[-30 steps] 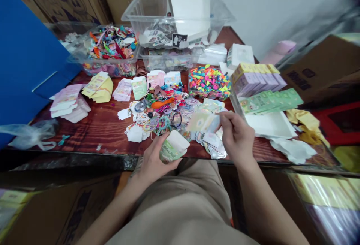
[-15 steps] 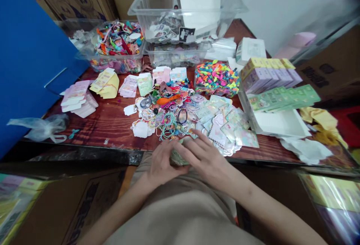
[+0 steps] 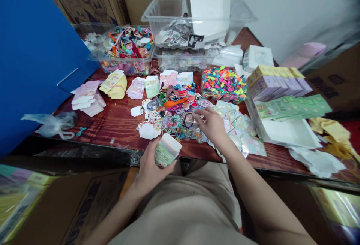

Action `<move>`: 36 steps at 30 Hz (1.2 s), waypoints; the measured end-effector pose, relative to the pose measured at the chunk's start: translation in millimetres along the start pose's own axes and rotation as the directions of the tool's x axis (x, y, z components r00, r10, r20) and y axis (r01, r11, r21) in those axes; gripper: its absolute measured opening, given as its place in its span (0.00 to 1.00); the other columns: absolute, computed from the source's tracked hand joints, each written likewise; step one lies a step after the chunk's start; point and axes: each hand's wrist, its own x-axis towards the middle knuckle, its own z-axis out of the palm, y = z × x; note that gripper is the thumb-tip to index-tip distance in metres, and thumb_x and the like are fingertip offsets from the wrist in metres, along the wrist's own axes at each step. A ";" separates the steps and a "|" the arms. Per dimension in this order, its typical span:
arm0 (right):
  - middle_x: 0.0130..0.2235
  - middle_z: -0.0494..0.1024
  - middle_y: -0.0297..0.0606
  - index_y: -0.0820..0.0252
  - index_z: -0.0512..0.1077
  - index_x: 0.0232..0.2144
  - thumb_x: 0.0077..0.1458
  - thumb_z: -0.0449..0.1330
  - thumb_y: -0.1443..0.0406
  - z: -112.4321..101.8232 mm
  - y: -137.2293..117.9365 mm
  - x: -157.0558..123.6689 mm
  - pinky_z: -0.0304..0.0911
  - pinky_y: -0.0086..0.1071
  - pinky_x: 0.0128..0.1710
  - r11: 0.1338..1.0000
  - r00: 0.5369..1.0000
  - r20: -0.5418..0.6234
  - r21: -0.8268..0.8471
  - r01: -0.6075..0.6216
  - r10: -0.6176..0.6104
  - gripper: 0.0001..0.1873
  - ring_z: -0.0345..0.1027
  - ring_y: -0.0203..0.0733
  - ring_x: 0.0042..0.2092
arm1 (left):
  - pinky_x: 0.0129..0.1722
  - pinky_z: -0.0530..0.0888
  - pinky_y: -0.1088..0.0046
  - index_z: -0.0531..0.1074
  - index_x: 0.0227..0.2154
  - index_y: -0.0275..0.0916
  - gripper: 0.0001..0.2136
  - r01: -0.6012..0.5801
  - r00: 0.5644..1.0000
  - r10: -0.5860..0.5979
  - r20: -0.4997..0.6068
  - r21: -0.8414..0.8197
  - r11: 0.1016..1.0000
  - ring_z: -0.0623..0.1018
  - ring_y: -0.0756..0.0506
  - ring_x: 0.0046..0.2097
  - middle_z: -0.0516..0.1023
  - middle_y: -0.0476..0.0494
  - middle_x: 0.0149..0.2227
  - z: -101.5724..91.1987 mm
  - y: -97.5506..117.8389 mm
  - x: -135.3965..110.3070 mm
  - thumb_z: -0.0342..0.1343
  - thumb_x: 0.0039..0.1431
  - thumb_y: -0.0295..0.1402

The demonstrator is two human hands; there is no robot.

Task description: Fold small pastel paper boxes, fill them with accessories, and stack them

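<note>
A small green printed carton (image 3: 166,153) is held in my left hand (image 3: 149,166), fingers and thumb around its sides. It tilts at the table's front edge, its white end facing up. My right hand (image 3: 211,125) is over the right part of a mixed pile of hair ties and trinkets (image 3: 174,119). Its fingertips are pinched together beside a dark hair tie (image 3: 188,120); whatever is between them is too small to make out. Shiny sticker packets (image 3: 236,125) lie just right of that hand, partly behind the wrist.
Behind the pile stand folded cards (image 3: 152,86) and a tub of bright pieces (image 3: 223,84). Clear bins (image 3: 197,19) are stacked farther back. On the right a white tray (image 3: 289,132) holds green cartons (image 3: 292,107). A plastic bag (image 3: 57,123) lies at left.
Both hands were together around the green carton. Now my right hand has left it and moved up and right to the pile, while my left hand keeps the carton, now lower left.
</note>
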 end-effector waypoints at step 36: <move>0.34 0.74 0.41 0.57 0.78 0.34 0.62 0.57 0.57 26.7 -34.2 -0.2 0.62 0.41 0.45 0.976 0.988 -0.112 0.180 0.120 -0.101 0.13 0.68 0.46 0.38 | 0.52 0.74 0.58 0.54 0.61 0.46 0.40 -0.124 0.990 0.093 -0.103 -0.355 0.927 0.74 0.39 0.53 0.68 0.37 0.53 9.2 -18.7 -6.7 0.66 0.45 0.30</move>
